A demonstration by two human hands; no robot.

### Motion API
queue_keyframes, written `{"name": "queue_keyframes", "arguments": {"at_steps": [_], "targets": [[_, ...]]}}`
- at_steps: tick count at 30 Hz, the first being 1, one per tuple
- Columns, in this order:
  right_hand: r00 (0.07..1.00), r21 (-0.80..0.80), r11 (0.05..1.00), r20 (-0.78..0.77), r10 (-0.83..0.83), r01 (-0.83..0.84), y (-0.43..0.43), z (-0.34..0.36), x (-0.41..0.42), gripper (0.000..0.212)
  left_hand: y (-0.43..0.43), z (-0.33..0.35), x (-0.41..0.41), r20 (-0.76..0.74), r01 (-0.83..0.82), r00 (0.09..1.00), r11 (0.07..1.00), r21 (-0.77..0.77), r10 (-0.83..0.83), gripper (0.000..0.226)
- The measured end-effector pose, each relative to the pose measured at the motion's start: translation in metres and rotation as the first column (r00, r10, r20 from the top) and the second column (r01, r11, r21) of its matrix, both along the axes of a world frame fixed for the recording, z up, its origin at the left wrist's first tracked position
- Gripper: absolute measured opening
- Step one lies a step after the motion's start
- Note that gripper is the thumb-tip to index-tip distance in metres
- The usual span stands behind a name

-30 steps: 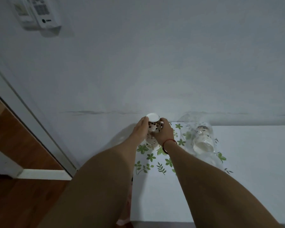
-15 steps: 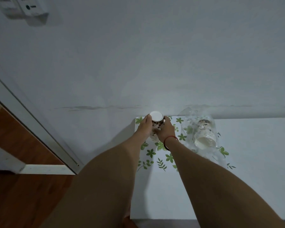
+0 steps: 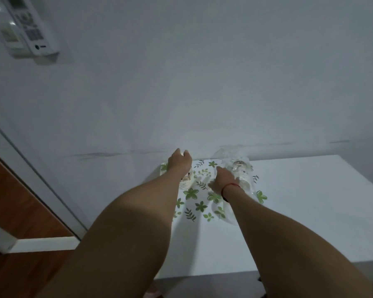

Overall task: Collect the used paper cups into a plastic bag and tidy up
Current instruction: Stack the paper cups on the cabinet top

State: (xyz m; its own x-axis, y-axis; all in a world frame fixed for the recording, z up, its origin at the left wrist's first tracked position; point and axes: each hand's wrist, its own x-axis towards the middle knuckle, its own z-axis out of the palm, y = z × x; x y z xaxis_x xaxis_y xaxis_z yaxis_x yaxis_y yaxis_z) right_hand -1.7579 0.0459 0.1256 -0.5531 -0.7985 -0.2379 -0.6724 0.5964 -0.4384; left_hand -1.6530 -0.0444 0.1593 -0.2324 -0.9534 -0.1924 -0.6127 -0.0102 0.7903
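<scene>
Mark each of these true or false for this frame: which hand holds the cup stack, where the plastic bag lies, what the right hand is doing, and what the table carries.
1. The left hand grips the stack of paper cups from above. True.
2. The plastic bag lies left of the cup stack. False: it lies to its right.
3. The right hand holds the cup stack too. False: it is off the stack, over by the bag.
4. The bag already has cups inside. True.
5. The white table has a leaf-patterned mat under the cups. True.
6. The right wrist is bare. False: it wears a red string.
</scene>
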Motion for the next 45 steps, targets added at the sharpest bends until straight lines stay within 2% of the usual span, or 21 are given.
{"name": "queue_keyframes", "arguments": {"at_steps": [5, 8, 11, 14, 17, 23, 27, 29, 31, 34, 39, 43, 45], "targets": [[0.996, 0.133, 0.990, -0.085, -0.028, 0.039, 0.053, -0.008, -0.029, 0.067, 0.043, 0.000, -0.023, 0.144, 0.024, 0.990, 0.997, -0.066, -0.015, 0.059], [0.997, 0.121, 0.991, -0.058, -0.050, 0.057, 0.081, -0.014, -0.042, 0.063, 0.069, -0.007, -0.036, 0.223, 0.044, 0.975, 0.994, -0.099, -0.021, 0.061], [0.998, 0.087, 0.996, -0.049, -0.027, 0.032, 0.104, -0.017, -0.055, 0.060, 0.092, -0.017, -0.048, 0.213, 0.086, 0.975, 0.994, -0.069, -0.070, 0.061], [0.999, -0.005, 1.000, -0.034, -0.019, 0.019, 0.125, -0.018, -0.064, 0.063, 0.110, -0.030, -0.063, 0.204, 0.124, 0.971, 0.992, 0.030, -0.127, 0.063], [0.993, -0.131, 0.985, 0.020, -0.112, 0.114, 0.144, -0.022, -0.071, 0.062, 0.120, -0.037, -0.079, 0.195, 0.164, 0.965, 0.984, 0.072, -0.176, 0.063], [0.939, -0.394, 0.853, 0.103, -0.329, 0.342, 0.163, -0.034, -0.072, 0.047, 0.103, -0.043, -0.115, 0.224, 0.253, 0.939, 0.965, 0.071, -0.262, 0.060], [0.921, -0.370, 0.849, 0.249, -0.301, 0.377, 0.158, -0.039, -0.080, 0.029, 0.087, -0.045, -0.140, 0.198, 0.316, 0.927, 0.947, 0.052, -0.320, 0.059], [0.899, -0.367, 0.841, 0.338, -0.278, 0.398, 0.151, -0.042, -0.081, 0.030, 0.080, -0.050, -0.147, 0.203, 0.362, 0.909, 0.931, 0.047, -0.363, 0.059], [0.896, -0.334, 0.861, 0.362, -0.257, 0.382, 0.141, -0.048, -0.085, 0.025, 0.072, -0.057, -0.154, 0.226, 0.385, 0.894, 0.922, 0.049, -0.386, 0.058], [0.920, -0.276, 0.914, 0.340, -0.196, 0.296, 0.131, -0.055, -0.085, 0.021, 0.068, -0.067, -0.153, 0.252, 0.409, 0.878, 0.911, 0.046, -0.407, 0.055], [0.943, -0.246, 0.933, 0.269, -0.194, 0.262, 0.105, -0.064, -0.086, 0.031, 0.052, -0.076, -0.150, 0.222, 0.450, 0.863, 0.890, 0.067, -0.453, 0.053], [0.969, -0.216, 0.958, 0.199, -0.144, 0.187, 0.087, -0.068, -0.082, 0.045, 0.040, -0.079, -0.147, 0.122, 0.460, 0.877, 0.885, 0.066, -0.465, 0.051], [0.978, -0.206, 0.962, 0.146, -0.149, 0.177, 0.080, -0.068, -0.080, 0.045, 0.035, -0.078, -0.148, 0.083, 0.450, 0.887, 0.890, 0.073, -0.455, 0.049]]}}
